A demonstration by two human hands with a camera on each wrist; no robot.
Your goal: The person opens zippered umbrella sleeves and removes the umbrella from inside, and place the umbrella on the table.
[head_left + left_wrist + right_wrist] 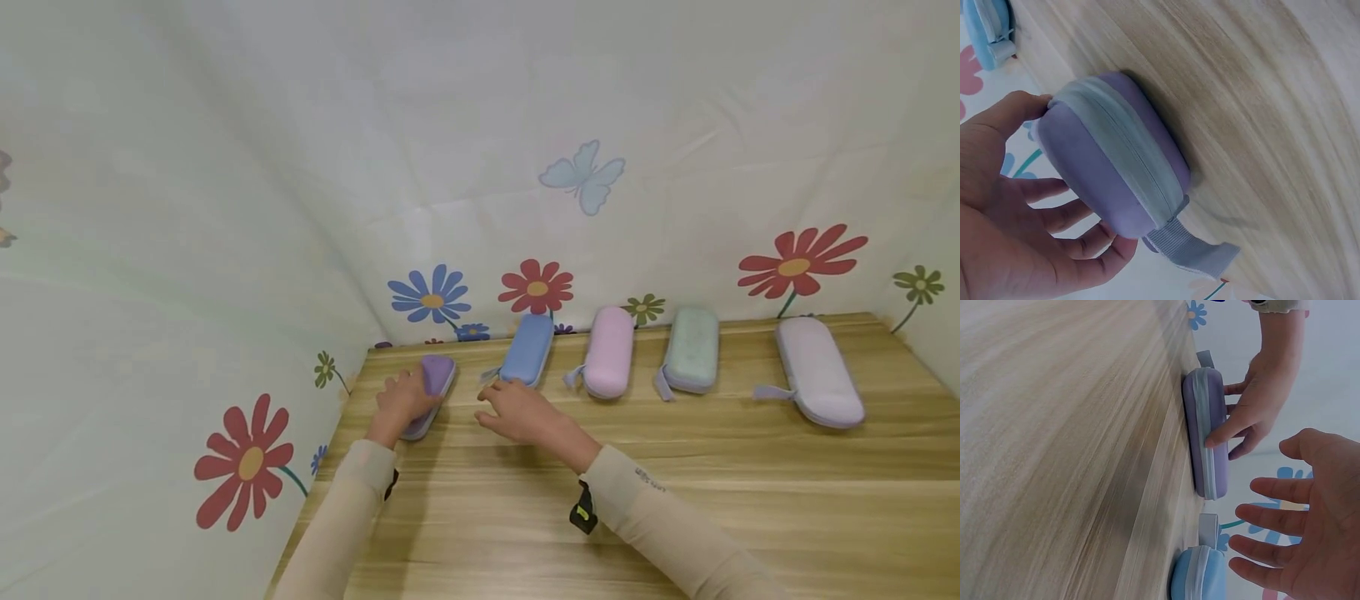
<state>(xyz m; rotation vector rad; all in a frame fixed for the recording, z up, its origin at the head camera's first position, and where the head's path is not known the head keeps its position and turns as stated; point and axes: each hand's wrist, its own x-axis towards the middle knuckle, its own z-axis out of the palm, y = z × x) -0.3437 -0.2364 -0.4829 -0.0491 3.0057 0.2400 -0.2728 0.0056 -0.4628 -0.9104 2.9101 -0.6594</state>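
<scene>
Purple case (pixel 1113 156) is seated on table (pixel 480 525), left of blue case (pixel 528 348) | left hand (pixel 405 397): fingers curled, case held between thumb and fingertips | right hand (pixel 519 413): fingers spread, nothing held | judgement: case should be gripped evenly, grey tab (pixel 1192 247) left unpinched

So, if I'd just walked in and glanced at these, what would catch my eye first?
Probably the pastel row toward the back of the table: left to right, a purple case, blue case, pink case, green case and whitish case. Next, the left hand gripping the purple case, with the right hand open near the blue case. Behind, a pale butterfly shows above red flowers.
</scene>
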